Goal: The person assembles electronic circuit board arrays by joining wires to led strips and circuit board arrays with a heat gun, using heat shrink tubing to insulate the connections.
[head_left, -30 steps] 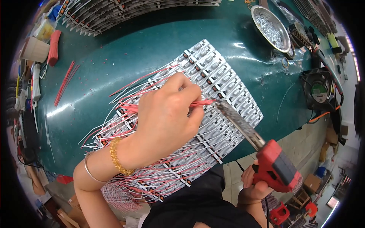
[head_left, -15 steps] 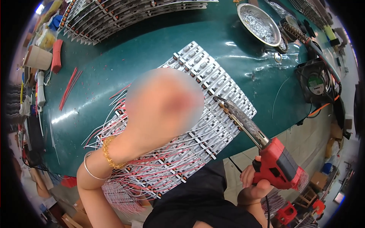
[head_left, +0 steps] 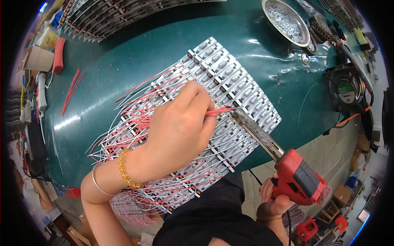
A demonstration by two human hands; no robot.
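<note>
My left hand (head_left: pixel 176 127) pinches a bundle of thin red wires (head_left: pixel 219 110) between thumb and fingers, over a panel of grey-white circuit boards (head_left: pixel 246 94). The wire ends reach the tip of a red soldering gun (head_left: pixel 297 176). My right hand (head_left: pixel 273 199) is wrapped round the gun's handle, low at the right. Its long metal barrel slants up and left across the panel. Several red and white wires (head_left: pixel 143 119) fan out from the boards under and left of my left hand. Whether the gun's tip touches a board is too small to tell.
On the green table (head_left: pixel 131 45) stand stacked board panels (head_left: pixel 123 18) at the back. A metal bowl of silvery scraps (head_left: pixel 286 23) is at the far right, near a black fan (head_left: pixel 345 88). Loose red wires (head_left: pixel 72 92) lie at left, by a beige pot (head_left: pixel 39 58).
My left hand's fingers, blurred over before, now show with the red wires held. The gun stays almost in place, with only a slight shift of the view.
</note>
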